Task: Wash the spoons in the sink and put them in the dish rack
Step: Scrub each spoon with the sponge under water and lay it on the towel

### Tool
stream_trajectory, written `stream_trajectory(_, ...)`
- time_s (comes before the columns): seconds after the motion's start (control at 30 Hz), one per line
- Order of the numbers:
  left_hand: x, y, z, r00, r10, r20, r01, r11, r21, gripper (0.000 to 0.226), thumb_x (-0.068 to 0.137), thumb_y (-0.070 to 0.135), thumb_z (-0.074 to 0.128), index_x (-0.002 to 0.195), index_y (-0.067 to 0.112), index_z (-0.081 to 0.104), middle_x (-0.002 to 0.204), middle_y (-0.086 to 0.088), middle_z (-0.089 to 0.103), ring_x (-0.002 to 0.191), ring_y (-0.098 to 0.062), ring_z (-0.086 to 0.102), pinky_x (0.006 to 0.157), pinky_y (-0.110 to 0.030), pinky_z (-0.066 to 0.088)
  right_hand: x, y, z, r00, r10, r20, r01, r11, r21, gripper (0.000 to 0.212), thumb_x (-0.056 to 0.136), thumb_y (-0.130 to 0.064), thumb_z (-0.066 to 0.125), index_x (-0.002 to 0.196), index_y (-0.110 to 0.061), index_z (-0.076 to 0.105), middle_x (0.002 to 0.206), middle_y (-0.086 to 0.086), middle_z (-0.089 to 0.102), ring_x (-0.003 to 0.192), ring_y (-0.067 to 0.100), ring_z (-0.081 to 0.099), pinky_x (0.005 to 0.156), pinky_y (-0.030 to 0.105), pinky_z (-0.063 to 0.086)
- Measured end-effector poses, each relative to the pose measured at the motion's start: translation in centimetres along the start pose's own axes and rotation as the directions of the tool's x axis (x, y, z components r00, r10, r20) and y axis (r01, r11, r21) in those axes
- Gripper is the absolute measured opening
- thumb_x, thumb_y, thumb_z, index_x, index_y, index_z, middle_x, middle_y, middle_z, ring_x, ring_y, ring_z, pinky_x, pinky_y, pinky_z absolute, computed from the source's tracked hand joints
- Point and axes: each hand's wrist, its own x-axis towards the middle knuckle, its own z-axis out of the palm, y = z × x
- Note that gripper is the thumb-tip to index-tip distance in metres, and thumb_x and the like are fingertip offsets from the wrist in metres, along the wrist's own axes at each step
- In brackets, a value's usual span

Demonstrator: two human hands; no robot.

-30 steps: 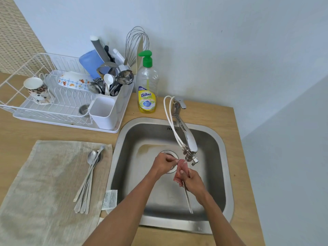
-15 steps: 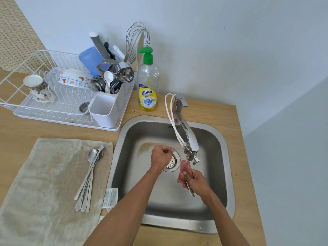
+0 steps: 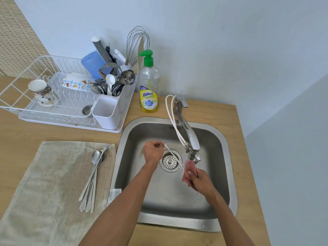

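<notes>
Over the steel sink [image 3: 229, 174] my left hand [image 3: 153, 153] pinches the handle end of a long spoon [image 3: 173, 157], which runs across the drain to my right hand [image 3: 200, 180]. That hand grips a red mesh scrubber [image 3: 190, 170] wrapped around the spoon's other end, just under the faucet spout [image 3: 192, 148]. Several more long spoons [image 3: 92, 178] lie in a bundle on the beige towel [image 3: 44, 189] left of the sink. The white dish rack [image 3: 58, 107] stands at the back left, its cutlery holder [image 3: 106, 112] at the right end.
A dish soap bottle [image 3: 148, 86] with a green pump stands between rack and faucet. The rack holds a mug [image 3: 41, 92], a patterned dish, a whisk and several utensils. The wall runs close behind. The counter edge is just right of the sink.
My hands have moved apart: the left drew the spoon's handle up and left, while the right with the scrubber slid along the spoon under the spout. The view shifted slightly.
</notes>
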Motion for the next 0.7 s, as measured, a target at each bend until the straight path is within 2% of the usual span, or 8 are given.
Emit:
stream_trajectory(0.1,0.4,0.2,-0.5,1.0,-0.003,-0.024,0.003,1.0,0.011,0.014,0.087,0.02,0.072,0.091,0.008,0.079,0.078,-0.003,0.075,0.074,-0.021,0.07,0.08,-0.034,0.059,0.1,-0.1,0.0,1.0,0.004,0.001,-0.004,1.0,0.002,0.025,0.104,-0.015,0.048,0.084,-0.011,0.063,0.059,0.006,0.061,0.043,0.006,0.051,0.043,0.017,0.039)
stream_trajectory(0.2,0.6,0.5,-1.3,0.999,0.02,-0.037,-0.02,1.0,0.006,0.011,0.088,0.021,0.072,0.088,0.013,0.079,0.074,0.0,0.073,0.071,-0.022,0.071,0.074,-0.043,0.062,0.1,-0.1,0.0,1.0,0.015,-0.02,-0.014,1.0,0.013,0.026,0.104,-0.015,0.048,0.083,-0.011,0.062,0.06,0.008,0.061,0.038,0.003,0.048,0.04,0.016,0.036)
stream_trajectory(0.3,0.5,1.1,-2.6,0.997,0.053,-0.051,-0.054,0.998,-0.036,0.01,0.09,0.018,0.07,0.089,0.012,0.078,0.072,-0.002,0.072,0.064,-0.021,0.071,0.067,-0.039,0.063,0.1,-0.1,0.3,0.999,0.028,-0.046,-0.026,0.999,0.041,0.028,0.104,-0.013,0.046,0.081,-0.009,0.061,0.058,0.009,0.06,0.034,0.004,0.046,0.036,0.016,0.033)
stream_trajectory(0.4,0.4,1.9,-3.9,0.993,0.086,-0.085,-0.092,0.993,-0.071,0.013,0.091,0.016,0.068,0.091,0.007,0.077,0.075,-0.009,0.074,0.058,-0.012,0.068,0.06,-0.024,0.06,0.1,0.2,0.5,0.998,0.045,-0.053,-0.042,0.997,0.058,0.029,0.104,-0.014,0.046,0.081,-0.009,0.063,0.056,0.007,0.063,0.036,0.009,0.047,0.04,0.02,0.032)
stream_trajectory(0.5,0.7,2.2,-5.6,0.985,0.14,-0.097,-0.143,0.989,-0.029,0.01,0.09,0.017,0.068,0.087,0.013,0.077,0.07,-0.004,0.075,0.061,-0.01,0.071,0.072,-0.029,0.06,-0.1,-0.1,0.9,0.995,0.078,-0.06,-0.073,0.994,0.086,0.029,0.102,-0.018,0.047,0.084,-0.007,0.067,0.058,0.008,0.067,0.049,0.019,0.054,0.052,0.029,0.036)
stream_trajectory(0.6,0.6,2.4,-7.6,0.978,0.184,-0.094,-0.188,0.982,-0.031,0.01,0.089,0.016,0.068,0.084,0.015,0.077,0.07,-0.002,0.075,0.064,-0.014,0.073,0.074,-0.033,0.062,-0.5,-1.4,1.4,0.989,0.141,-0.042,-0.132,0.978,0.16,0.036,0.098,-0.036,0.052,0.087,-0.007,0.071,0.064,0.013,0.071,0.053,0.02,0.059,0.051,0.027,0.037)
stream_trajectory(0.67,0.0,2.6,-8.9,0.97,0.215,-0.111,-0.219,0.975,-0.025,0.012,0.089,0.014,0.067,0.084,0.012,0.077,0.07,-0.002,0.074,0.059,-0.012,0.07,0.07,-0.026,0.061,-0.6,-2.1,1.8,0.992,0.113,-0.061,-0.102,0.982,0.162,0.054,0.092,-0.06,0.054,0.08,-0.01,0.071,0.067,0.015,0.072,0.051,0.019,0.057,0.046,0.024,0.037)
stream_trajectory(0.7,-0.4,2.7,-9.8,0.967,0.222,-0.121,-0.228,0.973,-0.036,0.014,0.089,0.014,0.066,0.081,0.015,0.077,0.069,-0.002,0.073,0.057,-0.012,0.068,0.069,-0.028,0.061,-0.7,-2.4,2.1,0.993,0.075,-0.086,-0.06,0.985,0.16,0.058,0.088,-0.067,0.056,0.073,-0.012,0.069,0.065,0.014,0.07,0.05,0.018,0.056,0.044,0.023,0.037)
